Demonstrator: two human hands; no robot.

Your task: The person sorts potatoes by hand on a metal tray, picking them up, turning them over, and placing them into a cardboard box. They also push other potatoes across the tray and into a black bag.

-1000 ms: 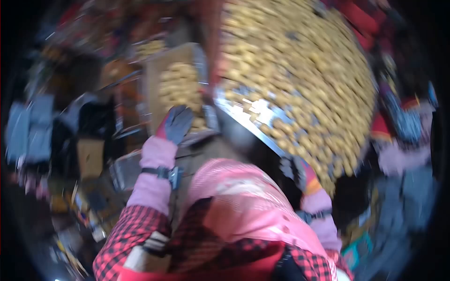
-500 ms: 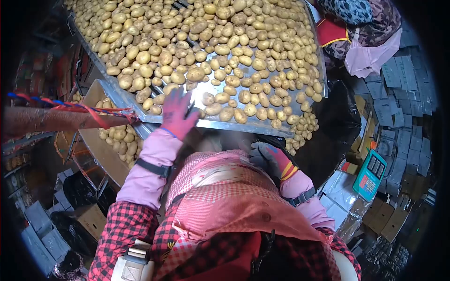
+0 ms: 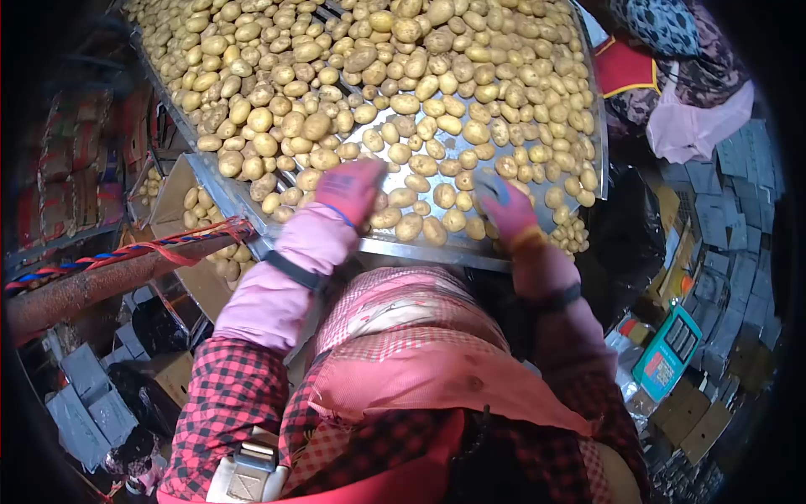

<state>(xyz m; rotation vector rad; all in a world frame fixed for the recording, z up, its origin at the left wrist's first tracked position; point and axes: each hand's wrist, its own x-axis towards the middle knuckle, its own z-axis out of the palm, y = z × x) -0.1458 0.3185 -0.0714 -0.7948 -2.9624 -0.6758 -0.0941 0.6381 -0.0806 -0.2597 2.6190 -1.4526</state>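
Observation:
Many potatoes (image 3: 262, 120) lie over a metal sorting table (image 3: 395, 250), thickly at the back and loosely near its front edge. My left hand (image 3: 351, 191), in a pink-and-grey glove, is low over the front left potatoes; its fingers are bent down and mostly hidden behind the back of the glove. To its right, my right hand (image 3: 507, 208) reaches over the front edge in a similar glove. Its grey-blue fingers stretch onto loose potatoes, slightly blurred, and no potato shows in them. Several potatoes lie between the two hands.
A rusty pole (image 3: 117, 273) wound with coloured cord juts in from the left. Beneath it, a cardboard box (image 3: 179, 191) holds more potatoes. A teal scale (image 3: 667, 353) stands among boxes at right. Another person's pink sleeve (image 3: 698, 122) shows at the upper right.
My right hand has risen from beside the apron onto the potatoes. My left hand has moved right, and its spread fingers have drawn in. The whole view has shifted slightly.

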